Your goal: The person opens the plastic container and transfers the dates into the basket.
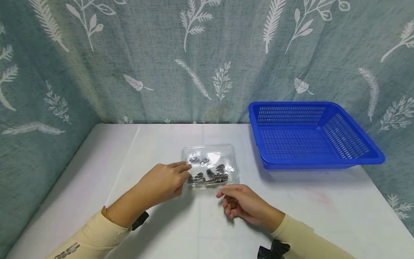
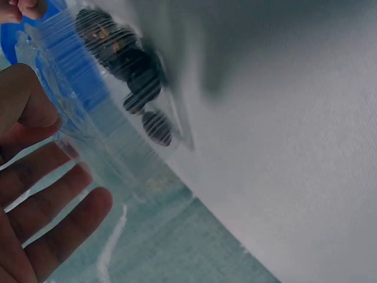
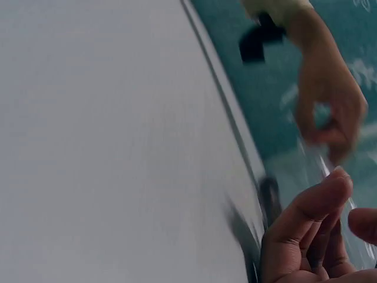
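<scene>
A clear plastic clamshell box (image 1: 210, 151) sits on the white table, its lid closed over the contents. Inside lie several small dark brown and black pieces (image 2: 126, 59), their kind blurred by the ridged plastic. My left hand (image 1: 166, 181) pinches the box's left edge between thumb and forefinger, while its other fingers (image 2: 50, 203) stretch out loosely. Just off the front right corner of the box hovers my right hand (image 1: 245, 205), fingers loosely curled with nothing between them. In the right wrist view, its fingertips (image 3: 336, 186) appear in front of the clear plastic.
A blue perforated basket (image 1: 310, 162) stands at the back right of the table (image 1: 155, 230). Behind and along both sides hangs a grey-green curtain (image 1: 155, 61) with white leaf prints. Dark wrist devices (image 1: 274, 250) are strapped at the sleeves.
</scene>
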`<state>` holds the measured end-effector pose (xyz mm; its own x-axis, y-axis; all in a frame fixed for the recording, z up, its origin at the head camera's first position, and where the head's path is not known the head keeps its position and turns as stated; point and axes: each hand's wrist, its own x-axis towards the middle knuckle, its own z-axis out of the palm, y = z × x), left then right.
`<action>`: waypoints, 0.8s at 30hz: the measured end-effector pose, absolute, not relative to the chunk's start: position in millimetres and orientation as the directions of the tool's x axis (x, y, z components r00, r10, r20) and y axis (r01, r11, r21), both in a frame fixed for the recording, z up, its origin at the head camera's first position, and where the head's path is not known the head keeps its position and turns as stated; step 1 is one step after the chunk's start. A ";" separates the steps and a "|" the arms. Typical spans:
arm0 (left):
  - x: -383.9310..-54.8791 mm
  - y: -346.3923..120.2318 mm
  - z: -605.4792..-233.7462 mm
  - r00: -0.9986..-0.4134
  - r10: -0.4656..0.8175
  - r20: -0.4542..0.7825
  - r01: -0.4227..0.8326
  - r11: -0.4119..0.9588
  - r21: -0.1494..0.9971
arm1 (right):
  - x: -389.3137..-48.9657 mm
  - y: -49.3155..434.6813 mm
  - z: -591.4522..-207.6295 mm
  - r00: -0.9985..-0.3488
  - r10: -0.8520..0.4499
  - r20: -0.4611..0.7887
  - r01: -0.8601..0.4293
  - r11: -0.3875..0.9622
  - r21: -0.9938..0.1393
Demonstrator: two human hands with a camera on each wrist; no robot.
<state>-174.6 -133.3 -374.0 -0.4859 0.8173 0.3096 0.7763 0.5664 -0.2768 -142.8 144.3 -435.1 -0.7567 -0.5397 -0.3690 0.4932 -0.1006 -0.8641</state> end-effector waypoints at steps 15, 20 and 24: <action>-172.4 -108.1 -369.5 -0.599 0.750 0.280 0.704 0.660 -0.260 | -152.7 179.6 -444.3 -0.844 -0.456 -0.282 0.422 -0.241 -0.874; -180.1 -77.0 -367.6 -0.601 0.761 0.245 0.694 0.648 -0.312 | -151.1 182.8 -445.4 -0.844 -0.463 -0.272 0.419 -0.250 -0.873; -182.8 -60.6 -369.1 -0.571 0.778 0.263 0.710 0.628 -0.317 | -151.2 178.7 -446.2 -0.844 -0.472 -0.256 0.405 -0.247 -0.880</action>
